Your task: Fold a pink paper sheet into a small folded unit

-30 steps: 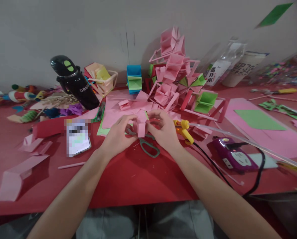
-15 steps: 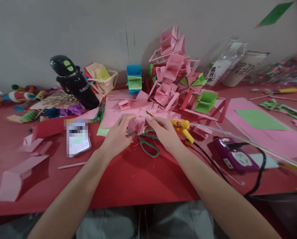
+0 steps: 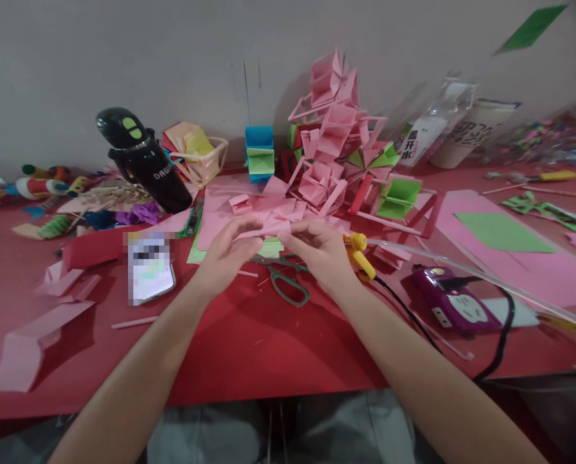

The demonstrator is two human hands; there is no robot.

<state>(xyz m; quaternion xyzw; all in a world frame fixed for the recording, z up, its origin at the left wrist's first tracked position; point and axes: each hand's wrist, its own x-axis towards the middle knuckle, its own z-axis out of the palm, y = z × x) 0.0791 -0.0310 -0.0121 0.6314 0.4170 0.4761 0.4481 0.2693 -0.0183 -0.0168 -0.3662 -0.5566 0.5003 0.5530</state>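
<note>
Between my two hands is a folded piece of pink paper [image 3: 274, 228], held over the middle of the table. My left hand [image 3: 230, 251] has its fingers closed on the paper's left side. On its right edge, my right hand [image 3: 321, 252] pinches with thumb and fingertips. Grey-green scissors [image 3: 290, 290] lie open-handled on the table below my hands. A yellow glue gun [image 3: 363, 263] rests just right of my right hand, its front part hidden behind the hand. Green paper [image 3: 272, 247] shows beneath the pink piece.
Behind my hands rises a pile of pink folded-paper boxes [image 3: 334, 129]. A black bottle [image 3: 147, 167] and a phone [image 3: 150, 267] are at left. To the right sit a purple power socket [image 3: 455, 303] with cables, and pink and green sheets [image 3: 505, 232]. Pink strips [image 3: 22, 354] lie far left.
The pink paper has turned in my hands from a bunched, upright shape to a flatter, edge-on one. My hands are slightly farther apart, and more green paper shows below.
</note>
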